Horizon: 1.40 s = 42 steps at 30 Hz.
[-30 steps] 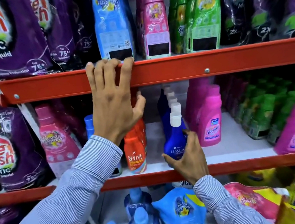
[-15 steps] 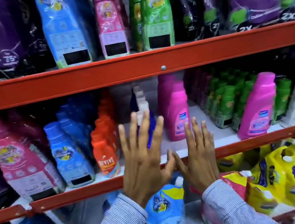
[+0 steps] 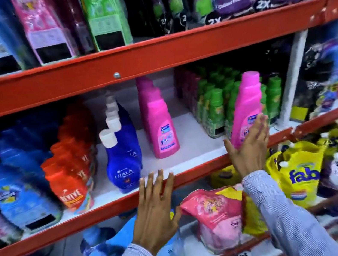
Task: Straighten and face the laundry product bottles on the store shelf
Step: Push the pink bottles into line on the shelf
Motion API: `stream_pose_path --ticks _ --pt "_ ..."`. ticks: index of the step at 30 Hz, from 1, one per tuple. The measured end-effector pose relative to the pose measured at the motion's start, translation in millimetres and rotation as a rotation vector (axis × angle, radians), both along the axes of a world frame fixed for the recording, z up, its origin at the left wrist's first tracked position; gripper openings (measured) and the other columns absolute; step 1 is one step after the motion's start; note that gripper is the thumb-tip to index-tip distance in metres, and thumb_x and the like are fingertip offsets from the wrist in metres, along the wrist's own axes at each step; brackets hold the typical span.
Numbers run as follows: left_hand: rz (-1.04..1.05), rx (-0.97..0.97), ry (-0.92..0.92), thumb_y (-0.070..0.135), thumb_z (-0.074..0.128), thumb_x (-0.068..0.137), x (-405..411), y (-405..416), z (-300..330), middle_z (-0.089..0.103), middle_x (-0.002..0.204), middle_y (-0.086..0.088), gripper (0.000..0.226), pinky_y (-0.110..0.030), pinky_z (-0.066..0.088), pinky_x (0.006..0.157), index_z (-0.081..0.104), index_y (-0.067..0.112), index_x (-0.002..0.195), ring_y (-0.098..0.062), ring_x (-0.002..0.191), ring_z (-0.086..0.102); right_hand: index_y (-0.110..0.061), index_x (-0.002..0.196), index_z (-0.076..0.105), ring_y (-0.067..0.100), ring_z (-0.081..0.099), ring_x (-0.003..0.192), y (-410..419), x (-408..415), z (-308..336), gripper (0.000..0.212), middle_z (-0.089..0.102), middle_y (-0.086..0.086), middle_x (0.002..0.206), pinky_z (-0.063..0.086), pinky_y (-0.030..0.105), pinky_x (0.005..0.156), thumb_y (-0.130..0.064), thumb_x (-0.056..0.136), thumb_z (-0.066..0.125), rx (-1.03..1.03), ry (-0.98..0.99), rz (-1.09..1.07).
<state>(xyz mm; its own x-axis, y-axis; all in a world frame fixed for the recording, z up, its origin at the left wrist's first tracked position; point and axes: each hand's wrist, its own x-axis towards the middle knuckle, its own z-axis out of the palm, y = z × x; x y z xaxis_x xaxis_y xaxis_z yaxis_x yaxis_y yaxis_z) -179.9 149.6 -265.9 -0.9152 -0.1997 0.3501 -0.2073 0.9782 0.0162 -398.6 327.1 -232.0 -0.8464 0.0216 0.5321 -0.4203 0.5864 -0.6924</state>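
Note:
On the middle shelf (image 3: 191, 160) a tall pink bottle (image 3: 246, 103) stands at the front right, leaning left. My right hand (image 3: 249, 147) is spread open against its lower front, fingers apart. My left hand (image 3: 155, 209) hovers open in front of the red shelf rail, holding nothing. Left of it stand a dark blue Ujala bottle (image 3: 123, 156) with a white cap and, further back, a row of pink Vanish bottles (image 3: 160, 127). Orange Revive bottles (image 3: 68, 179) and light blue bottles (image 3: 15, 195) stand in rows at the left.
Green bottles (image 3: 214, 108) are packed behind the leaning pink one. Purple pouches and tall blue, pink and green bottles fill the top shelf (image 3: 129, 62). Below lie a pink pouch (image 3: 217, 216), yellow fab bags (image 3: 300, 172) and blue bottles (image 3: 99, 253).
The view has swung right. My right hand moved right from the shelf's middle onto the leaning pink bottle. My left hand dropped lower, in front of the rail.

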Motion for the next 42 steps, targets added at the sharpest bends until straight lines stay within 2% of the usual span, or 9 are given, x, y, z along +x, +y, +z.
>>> stream_pose_path --ticks 4,8,16,20,25,31,35,40,42 --pt "0.038 -0.005 -0.021 0.045 0.053 0.08 4.1 -1.1 -1.0 0.042 0.16 -0.013 0.085 -0.052 0.016 0.122 0.029 0.017 0.157 -0.039 0.148 0.039 0.002 0.149 0.015 0.045 0.035 0.135 5.6 -17.0 1.7 0.105 0.033 0.031 0.147 0.032 0.048 0.114 -0.029 0.072 0.08 -0.1 -0.018 0.002" --pt "0.06 -0.023 -0.043 0.039 0.069 0.077 9.2 -0.4 1.1 0.045 0.158 -0.008 0.091 -0.05 0.013 0.123 0.028 0.023 0.158 -0.037 0.146 0.043 -0.001 0.148 0.018 0.043 0.035 0.131 6.8 -16.8 2.7 0.101 0.035 0.029 0.145 0.03 0.046 0.111 -0.025 0.072 0.081 -0.157 0.008 0.026" --pt "0.068 0.048 -0.082 0.038 0.056 0.084 13.5 -1.9 10.6 0.037 0.164 0.001 0.083 -0.05 0.011 0.128 0.019 0.034 0.158 -0.027 0.153 0.034 0.0 0.146 0.021 0.038 0.033 0.133 -34.7 27.7 21.2 0.098 0.035 0.026 0.143 0.027 0.044 0.114 -0.026 0.072 0.08 -0.219 0.107 0.191" --pt "0.073 0.06 -0.047 0.038 0.053 0.081 20.2 -6.7 12.4 0.049 0.157 0.0 0.076 -0.042 0.015 0.13 0.031 0.032 0.154 -0.025 0.146 0.046 -0.002 0.143 0.024 0.034 0.037 0.13 -71.4 58.3 27.3 0.097 0.037 0.021 0.14 0.033 0.043 0.112 -0.034 0.072 0.081 -0.208 0.111 0.356" --pt "0.067 0.102 -0.01 0.037 0.045 0.079 30.7 -15.0 13.2 0.059 0.147 -0.005 0.071 -0.036 0.017 0.121 0.039 0.029 0.148 -0.025 0.138 0.055 -0.003 0.139 0.029 0.031 0.037 0.124 -104.8 80.3 21.3 0.094 0.041 0.017 0.136 0.033 0.04 0.108 -0.036 0.068 0.081 -0.146 0.078 0.439" --pt "0.034 0.183 0.032 0.026 0.052 0.082 36.1 -21.4 10.5 0.041 0.162 -0.005 0.077 -0.029 0.001 0.129 0.031 0.031 0.156 -0.023 0.154 0.032 0.0 0.136 0.032 0.034 0.04 0.12 -116.4 84.1 10.4 0.093 0.044 0.02 0.13 0.034 0.041 0.104 -0.03 0.065 0.084 -0.134 0.026 0.407" --pt "0.009 0.2 0.031 0.025 0.054 0.087 37.0 -21.5 13.6 0.029 0.168 -0.003 0.077 -0.03 -0.004 0.127 0.026 0.03 0.159 -0.021 0.158 0.019 0.002 0.136 0.032 0.035 0.041 0.121 -117.1 81.9 8.8 0.096 0.044 0.022 0.131 0.036 0.045 0.105 -0.031 0.064 0.086 -0.118 0.014 0.371" --pt "-0.033 0.212 0.036 0.034 0.044 0.088 40.3 -26.3 15.1 0.027 0.168 -0.003 0.073 -0.028 -0.005 0.125 0.028 0.025 0.158 -0.021 0.158 0.018 0.002 0.137 0.032 0.039 0.04 0.125 -115.0 86.1 8.7 0.097 0.043 0.023 0.133 0.036 0.049 0.108 -0.033 0.065 0.086 -0.1 0.016 0.359" --pt "-0.043 0.242 0.079 0.041 0.037 0.086 46.3 -30.7 17.7 0.034 0.166 -0.003 0.072 -0.031 0.003 0.127 0.037 0.022 0.155 -0.02 0.157 0.024 0.003 0.14 0.028 0.04 0.036 0.129 -114.6 90.7 9.1 0.1 0.039 0.026 0.139 0.033 0.05 0.111 -0.036 0.067 0.085 -0.099 0.03 0.332"
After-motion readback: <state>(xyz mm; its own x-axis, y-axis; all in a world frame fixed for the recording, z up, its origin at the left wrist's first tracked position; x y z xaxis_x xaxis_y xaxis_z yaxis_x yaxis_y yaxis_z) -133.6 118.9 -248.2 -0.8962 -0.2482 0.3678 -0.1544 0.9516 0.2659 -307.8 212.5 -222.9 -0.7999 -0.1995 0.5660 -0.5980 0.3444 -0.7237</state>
